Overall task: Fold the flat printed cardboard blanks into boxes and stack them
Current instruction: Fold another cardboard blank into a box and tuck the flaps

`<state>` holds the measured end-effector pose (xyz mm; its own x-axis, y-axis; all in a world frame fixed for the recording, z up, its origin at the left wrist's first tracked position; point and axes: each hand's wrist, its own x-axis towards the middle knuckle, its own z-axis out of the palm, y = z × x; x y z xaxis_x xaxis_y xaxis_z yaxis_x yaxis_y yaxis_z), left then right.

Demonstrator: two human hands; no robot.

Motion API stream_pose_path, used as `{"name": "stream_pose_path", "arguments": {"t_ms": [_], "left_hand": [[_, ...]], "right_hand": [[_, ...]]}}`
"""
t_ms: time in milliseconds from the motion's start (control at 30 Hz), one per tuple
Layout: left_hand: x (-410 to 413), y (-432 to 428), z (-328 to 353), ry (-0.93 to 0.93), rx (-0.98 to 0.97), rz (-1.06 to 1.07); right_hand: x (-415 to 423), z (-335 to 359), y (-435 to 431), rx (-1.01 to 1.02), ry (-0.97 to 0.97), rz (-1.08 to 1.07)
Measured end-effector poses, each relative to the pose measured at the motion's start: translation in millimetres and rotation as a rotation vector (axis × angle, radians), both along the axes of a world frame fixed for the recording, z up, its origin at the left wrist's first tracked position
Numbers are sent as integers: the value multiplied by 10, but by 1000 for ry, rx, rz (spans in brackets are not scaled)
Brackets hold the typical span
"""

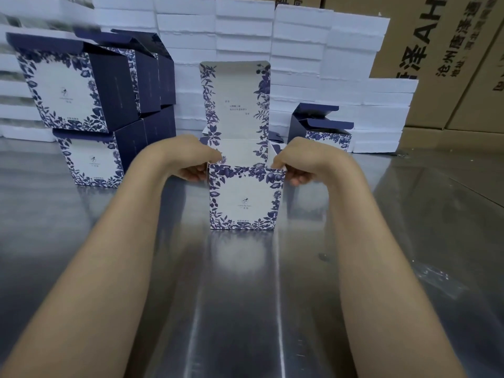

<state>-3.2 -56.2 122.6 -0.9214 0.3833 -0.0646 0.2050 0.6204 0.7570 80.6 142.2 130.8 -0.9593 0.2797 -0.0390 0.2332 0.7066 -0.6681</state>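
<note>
**Steel desk, hemmed in by stock**

A shiny metal desk (381, 268) fills the foreground, throwing back soft glare in pale streaks. Behind it rise stacked white slabs (245, 36), foam by the look of them, blurred towards the left. Brown shipping cartons (441, 64) with black lettering tower at the right.

Near half of table (245, 309) gives wide passage on both sides of the forearms. Printed box (244, 200) with upright lid (234, 102) blocks centre. Far left: stack of folded boxes (81, 105), narrow gap to left hand (191, 162). Far right: lone open box (324, 132), gap near right hand (297, 162). White foam blocks (300, 50) and brown cartons (436, 64) wall off far edge.
</note>
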Motion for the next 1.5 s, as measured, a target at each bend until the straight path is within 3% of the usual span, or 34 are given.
{"name": "stream_pose_path", "arguments": {"t_ms": [133,300,467,933,1500], "left_hand": [[13,5,-20,-45,4,-28],[5,66,12,124,-135,33],[-24,132,-20,124,-189,59],[41,97,-10,-26,-45,-1],[18,159,-67,114,-93,32]], "right_hand": [[33,18,47,-44,-30,7],[-11,-64,75,5,74,12],[-89,-134,59,-14,123,-37],[-27,-149,40,-89,143,-9],[-134,-143,77,56,199,-98]]}}
